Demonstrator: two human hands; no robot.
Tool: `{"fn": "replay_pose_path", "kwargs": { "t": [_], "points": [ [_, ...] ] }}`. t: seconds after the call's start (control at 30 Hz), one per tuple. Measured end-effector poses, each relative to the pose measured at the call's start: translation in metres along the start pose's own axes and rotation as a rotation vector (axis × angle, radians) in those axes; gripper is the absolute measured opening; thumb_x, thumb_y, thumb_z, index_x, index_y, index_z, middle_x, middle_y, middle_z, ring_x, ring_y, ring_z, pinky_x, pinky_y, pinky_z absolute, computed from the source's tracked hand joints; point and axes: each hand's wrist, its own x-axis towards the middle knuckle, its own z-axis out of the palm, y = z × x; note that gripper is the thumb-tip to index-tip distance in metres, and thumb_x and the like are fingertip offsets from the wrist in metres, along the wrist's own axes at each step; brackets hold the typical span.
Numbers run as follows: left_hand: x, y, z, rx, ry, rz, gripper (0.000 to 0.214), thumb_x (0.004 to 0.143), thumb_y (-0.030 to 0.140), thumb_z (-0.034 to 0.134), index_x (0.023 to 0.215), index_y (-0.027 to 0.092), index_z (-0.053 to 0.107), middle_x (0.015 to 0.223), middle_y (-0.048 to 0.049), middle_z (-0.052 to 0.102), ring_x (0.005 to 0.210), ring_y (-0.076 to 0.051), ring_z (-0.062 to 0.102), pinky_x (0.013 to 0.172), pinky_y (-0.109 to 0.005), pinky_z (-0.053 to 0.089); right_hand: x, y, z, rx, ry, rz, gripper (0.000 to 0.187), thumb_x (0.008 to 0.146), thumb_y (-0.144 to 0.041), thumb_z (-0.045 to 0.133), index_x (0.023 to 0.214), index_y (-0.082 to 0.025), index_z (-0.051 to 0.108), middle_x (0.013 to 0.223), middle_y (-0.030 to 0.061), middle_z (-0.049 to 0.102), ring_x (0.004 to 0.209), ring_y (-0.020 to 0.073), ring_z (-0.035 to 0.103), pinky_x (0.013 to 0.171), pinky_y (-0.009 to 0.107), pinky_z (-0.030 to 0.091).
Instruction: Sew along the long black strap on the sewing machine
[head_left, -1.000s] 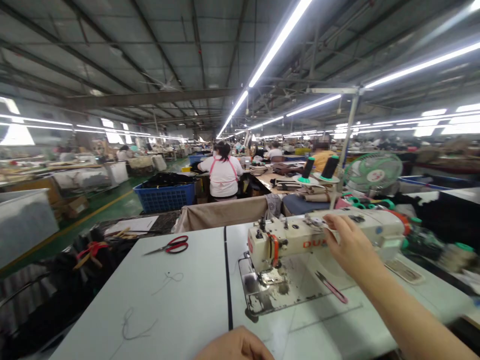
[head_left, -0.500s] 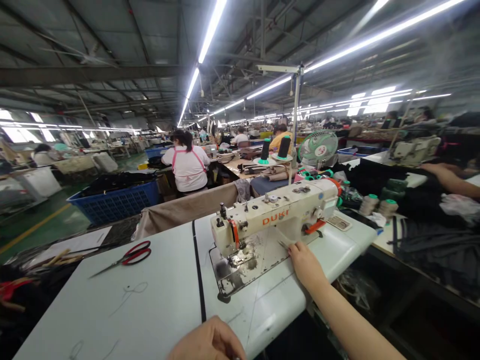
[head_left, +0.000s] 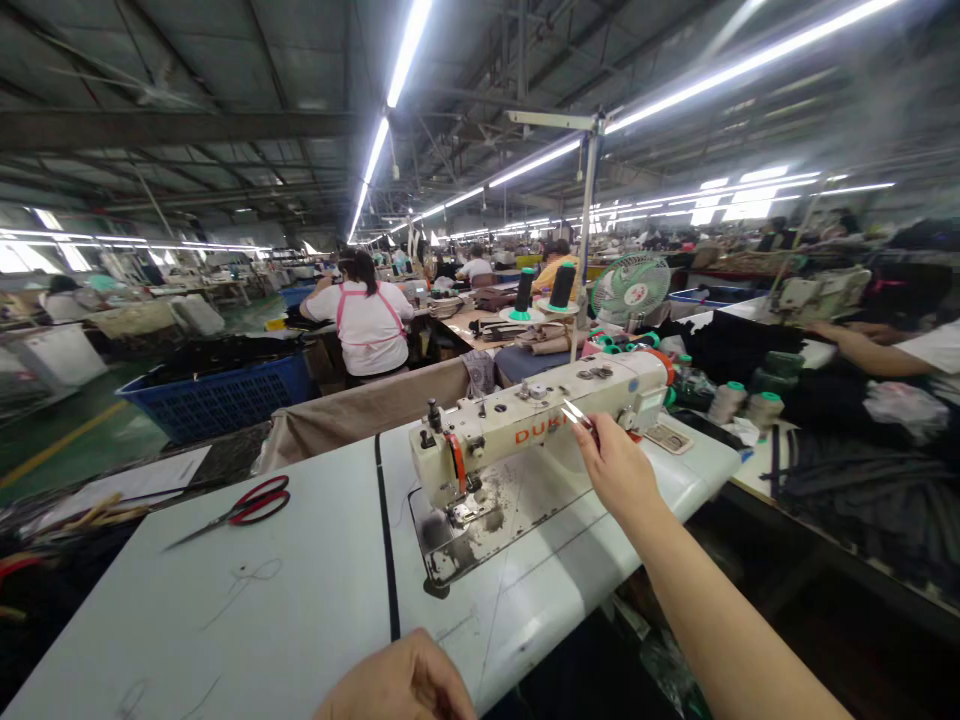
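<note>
My right hand point(head_left: 621, 468) is raised in front of the arm of a white sewing machine point(head_left: 540, 405), closed on a small pair of thread snips point(head_left: 577, 415). Their two silver points stick out up and left of my fingers, slightly apart. At the bottom edge, my left hand point(head_left: 401, 680) rests low by the front of the pale table point(head_left: 315, 590). Its fingers are curled and partly cut off by the frame; what they hold, if anything, is hidden. A narrow black strip point(head_left: 388, 540) runs along the table beyond it, left of the machine.
Red-handled scissors point(head_left: 251, 503) and loose thread point(head_left: 255, 572) lie on the table's left side. Thread cones point(head_left: 727, 402) stand to the right, near a co-worker's arm point(head_left: 862, 350). A green fan point(head_left: 630, 285) and a blue crate point(head_left: 221, 395) are behind.
My right hand has lifted the thread snips from the machine bed up to the height of the machine's arm. My left hand has stayed low, and the view has shifted slightly.
</note>
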Motion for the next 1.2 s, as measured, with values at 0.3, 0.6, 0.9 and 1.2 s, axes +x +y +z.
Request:
{"fn": "replay_pose_path", "kwargs": {
  "t": [0.3,0.6,0.9,1.2],
  "points": [
    [-0.001,0.001,-0.001,-0.02,-0.037,0.012,0.062,0.049,0.058,0.1,0.089,0.013,0.086,0.072,-0.0101,0.077,0.053,-0.01,0.056,0.057,-0.021,0.045,0.034,-0.027,-0.006,-0.186,-0.029,-0.101,0.025,0.107,-0.034,0.051,0.109,-0.017,0.07,0.102,0.0136,0.082,0.088,0.0263,0.073,0.065,0.031,0.037],
    [-0.001,0.006,0.003,-0.023,-0.012,0.006,0.06,0.047,0.058,0.1,0.086,0.014,0.086,0.069,-0.0084,0.075,0.053,-0.009,0.053,0.056,-0.02,0.043,0.047,-0.032,-0.004,-0.194,-0.067,-0.119,0.029,0.108,-0.032,0.046,0.108,-0.016,0.071,0.104,0.0156,0.081,0.092,0.0285,0.074,0.066,0.032,0.035],
    [0.006,-0.01,-0.008,-0.227,-0.037,0.279,0.056,0.065,0.054,0.096,0.098,0.009,0.084,0.082,-0.0155,0.079,0.065,-0.016,0.067,0.064,-0.024,0.05,-0.007,-0.05,-0.011,0.042,-0.253,-0.045,0.034,0.111,-0.043,0.041,0.108,-0.021,0.067,0.106,0.0094,0.08,0.097,0.0264,0.074,0.071,0.03,0.04],
    [0.011,0.002,-0.017,-0.724,0.572,0.664,0.039,0.071,0.031,0.097,0.101,0.014,0.08,0.095,-0.0078,0.078,0.087,-0.016,0.073,0.082,-0.023,0.059,-0.124,-0.089,0.031,0.337,-0.883,-0.178,0.032,0.103,-0.041,0.058,0.079,-0.023,0.068,0.073,-0.0009,0.073,0.068,0.0159,0.064,0.06,0.023,0.038]
  ]
}}
